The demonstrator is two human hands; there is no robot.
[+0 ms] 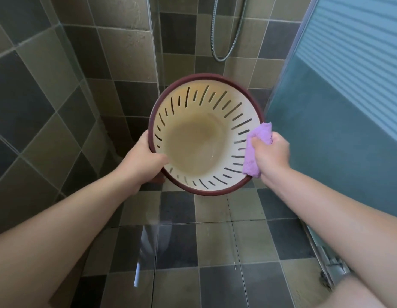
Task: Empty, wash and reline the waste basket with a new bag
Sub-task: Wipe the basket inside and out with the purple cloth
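Observation:
A round cream waste basket (193,103) with slotted walls and a dark red rim is held in the air in front of me, its mouth tilted toward the camera. The inside looks empty and stained brownish at the bottom. My left hand (146,158) grips the rim at the lower left, thumb inside. My right hand (271,155) is closed on a folded purple cloth (257,150), which presses against the inner wall and rim on the basket's right side.
I stand in a tiled shower corner. A metal shower hose (228,41) hangs on the back wall. A glass panel (66,90) runs along the left. A frosted blue door (349,96) stands close on the right, with its metal track (326,263) below.

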